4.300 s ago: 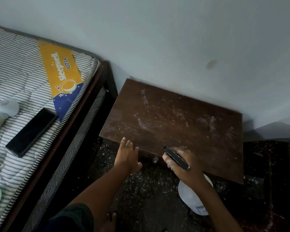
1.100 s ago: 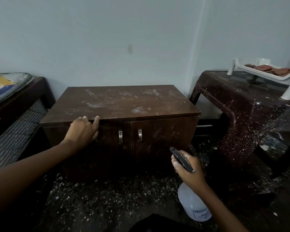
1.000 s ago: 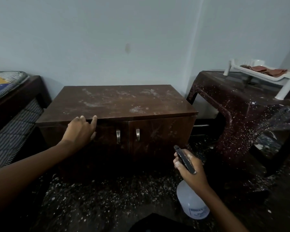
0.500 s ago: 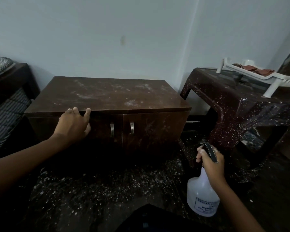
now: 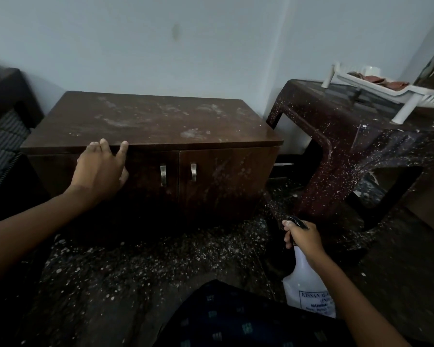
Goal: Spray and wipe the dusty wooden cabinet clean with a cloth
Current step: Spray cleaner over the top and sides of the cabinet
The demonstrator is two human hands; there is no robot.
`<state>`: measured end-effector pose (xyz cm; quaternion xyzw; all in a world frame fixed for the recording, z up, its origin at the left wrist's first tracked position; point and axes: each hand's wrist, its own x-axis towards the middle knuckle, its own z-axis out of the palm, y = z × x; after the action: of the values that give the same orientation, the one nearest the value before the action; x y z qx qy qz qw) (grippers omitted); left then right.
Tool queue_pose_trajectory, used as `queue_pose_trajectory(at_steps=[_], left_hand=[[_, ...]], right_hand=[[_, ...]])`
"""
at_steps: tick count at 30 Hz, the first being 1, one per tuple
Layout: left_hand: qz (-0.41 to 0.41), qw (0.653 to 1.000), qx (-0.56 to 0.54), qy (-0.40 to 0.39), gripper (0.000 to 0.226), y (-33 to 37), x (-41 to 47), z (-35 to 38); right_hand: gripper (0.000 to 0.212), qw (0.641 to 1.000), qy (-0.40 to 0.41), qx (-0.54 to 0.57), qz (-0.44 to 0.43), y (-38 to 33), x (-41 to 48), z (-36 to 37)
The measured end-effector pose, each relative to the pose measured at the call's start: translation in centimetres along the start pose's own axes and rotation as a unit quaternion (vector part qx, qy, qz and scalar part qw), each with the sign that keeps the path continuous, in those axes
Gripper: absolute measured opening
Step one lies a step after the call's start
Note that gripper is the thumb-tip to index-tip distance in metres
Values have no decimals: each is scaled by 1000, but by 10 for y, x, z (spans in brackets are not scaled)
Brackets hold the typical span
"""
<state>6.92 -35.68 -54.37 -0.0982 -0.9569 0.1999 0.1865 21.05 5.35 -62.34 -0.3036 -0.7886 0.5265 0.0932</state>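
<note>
While left hand (image 5: pixel 99 169) rests, fingers straight, on cabinet (image 5: pixel 148 121) edge | right hand (image 5: pixel 303 237) grips spray bottle (image 5: pixel 308 284)

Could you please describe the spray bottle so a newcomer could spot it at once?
Start at the wooden cabinet against the wall; look below its right front corner, over the speckled floor. There the right hand grips the spray bottle: white, labelled, black-topped.
</note>
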Motion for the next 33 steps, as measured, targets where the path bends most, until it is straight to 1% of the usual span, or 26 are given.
queue_pose_trajectory(at_steps=[2,5,10,12,14,18,24,27,30,33], left_hand=[[1,1000,5,1,63,1,-1,-1],[-1,1000,-7,6,63,2,-1,-1],[12,1000,-9,13,63,-1,-2,1],[6,1000,-14,4,63,0,-1,2],[1,1000,-21,-2,63,1,0,3],[1,1000,-18,-6,64,2,-1,1],[-13,999,-27,-13,64,6,-4,-4],[-24,999,-37,-17,63,9,-4,-7],[-31,998,-44,-23,64,9,-4,-7],[-32,998,-49,-25,64,9,-5,-9]], right_hand=[[18,1000,-20,-10,3,3,0,2],[20,999,-29,-29,12,9,2,7],[30,996,-14,-72,40,13,5,14],[31,995,-34,-83,48,12,5,17],[31,991,-72,-99,47,10,5,23],[25,987,-132,-94,2,4,2,35],[32,982,-137,-116,-58,-3,-2,59],[27,976,-160,-130,-72,-7,-3,69],[17,967,-200,-129,-91,-13,-5,80],[14,963,-210,-117,-120,-17,-9,89]])
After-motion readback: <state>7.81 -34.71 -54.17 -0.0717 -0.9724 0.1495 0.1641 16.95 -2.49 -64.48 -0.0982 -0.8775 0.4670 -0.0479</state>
